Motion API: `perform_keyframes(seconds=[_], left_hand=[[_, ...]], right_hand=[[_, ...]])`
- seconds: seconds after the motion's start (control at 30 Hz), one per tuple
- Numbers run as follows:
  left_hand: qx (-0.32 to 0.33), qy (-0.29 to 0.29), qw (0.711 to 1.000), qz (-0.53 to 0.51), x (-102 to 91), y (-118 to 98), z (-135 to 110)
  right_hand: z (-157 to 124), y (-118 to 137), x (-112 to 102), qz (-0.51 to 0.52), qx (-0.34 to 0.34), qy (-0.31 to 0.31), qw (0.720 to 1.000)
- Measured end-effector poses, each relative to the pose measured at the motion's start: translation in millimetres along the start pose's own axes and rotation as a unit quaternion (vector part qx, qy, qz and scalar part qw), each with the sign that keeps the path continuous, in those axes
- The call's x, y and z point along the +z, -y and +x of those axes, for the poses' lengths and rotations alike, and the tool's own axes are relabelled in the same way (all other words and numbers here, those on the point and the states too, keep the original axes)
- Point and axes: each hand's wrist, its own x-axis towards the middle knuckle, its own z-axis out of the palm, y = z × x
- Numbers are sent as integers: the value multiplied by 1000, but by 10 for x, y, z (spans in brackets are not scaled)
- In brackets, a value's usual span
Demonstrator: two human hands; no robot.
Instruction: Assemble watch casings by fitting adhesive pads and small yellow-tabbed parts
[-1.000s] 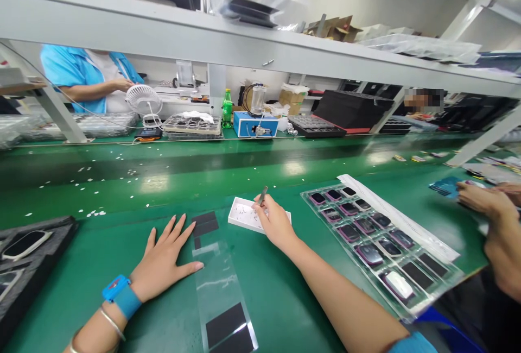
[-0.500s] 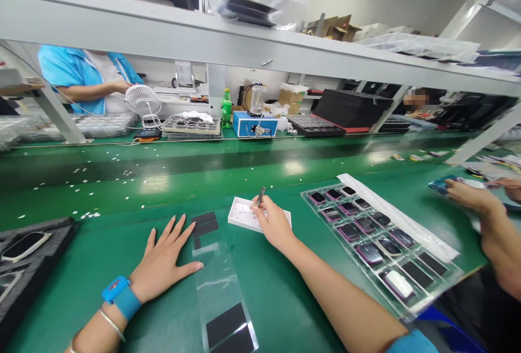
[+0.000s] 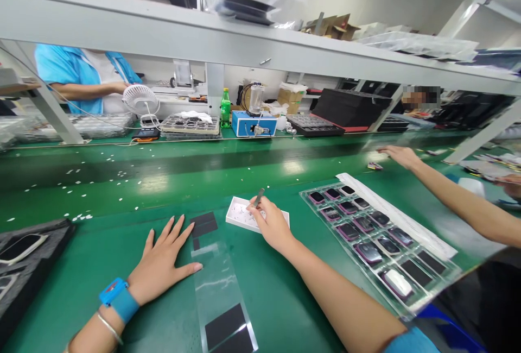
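My left hand point(image 3: 163, 260) lies flat on the green table, fingers spread, its thumb touching the edge of a clear film strip point(image 3: 215, 282) that carries black rectangular pads point(image 3: 204, 224). My right hand point(image 3: 272, 224) is closed on metal tweezers point(image 3: 257, 197), whose tips point down into a small white tray point(image 3: 240, 214) of tiny parts. A clear blister tray point(image 3: 378, 239) of several small dark, purple-rimmed devices lies to the right of that hand.
A co-worker's arm point(image 3: 443, 193) reaches in from the right across the belt. A black foam tray point(image 3: 28, 255) sits at the left edge. Across the belt stand a white fan point(image 3: 136, 99), a green bottle point(image 3: 225, 108), a blue box point(image 3: 252, 124), and a person in blue point(image 3: 77, 79).
The co-worker's hand at the right has stretched out to the far left over the belt. My own hands have barely moved.
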Motion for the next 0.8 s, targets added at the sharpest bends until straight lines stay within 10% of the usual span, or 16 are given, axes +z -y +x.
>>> perform_keyframes(seconds=[0.8], left_hand=[[0, -5, 1000, -2, -2, 9, -3]], right_hand=[[6, 63, -60, 35, 21, 11, 999]])
